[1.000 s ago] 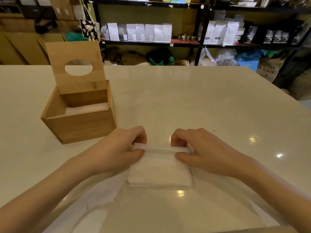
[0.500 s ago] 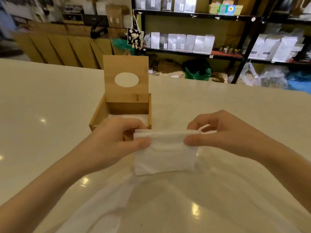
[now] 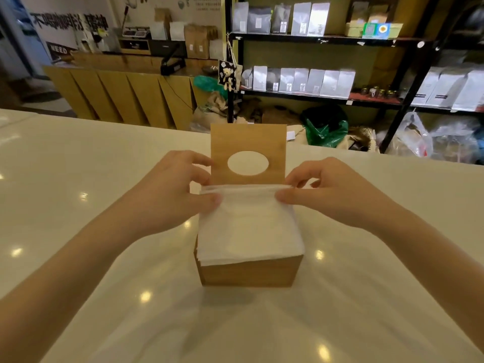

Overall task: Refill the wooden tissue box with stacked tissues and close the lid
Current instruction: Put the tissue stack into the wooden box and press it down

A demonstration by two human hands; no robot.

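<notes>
we look across a glossy cream table (image 3: 78, 231) dotted with reflections of ceiling lights, in what looks like a shop. behind it, at 12 to 2 o'clock, black metal shelves (image 3: 322, 39) carry rows of silver and white pouches (image 3: 301, 81). at 10 o'clock stands a wooden counter (image 3: 117, 95). a green plastic bag (image 3: 326, 129) lies on the floor under the shelves, at 1 o'clock.

at the centre of the view sits the wooden tissue box (image 3: 248, 271), square and plain, resting on the table. its lid (image 3: 247, 142) stands upright at the far side of the box, and an oval hole is cut through it.

a stack of white tissues (image 3: 248, 229) sits over the open top of the box, with its near edge over the box's front rim. how deep the stack reaches inside, we cannot tell.

both hands grip the far edge of the stack, just in front of the lid. the left hand (image 3: 172, 187), at 9 o'clock from the stack, pinches the far left corner with the thumb on top. the right hand (image 3: 332, 192), at 3 o'clock, pinches the far right corner the same way. the two hands are apart, one at each side of the stack.
</notes>
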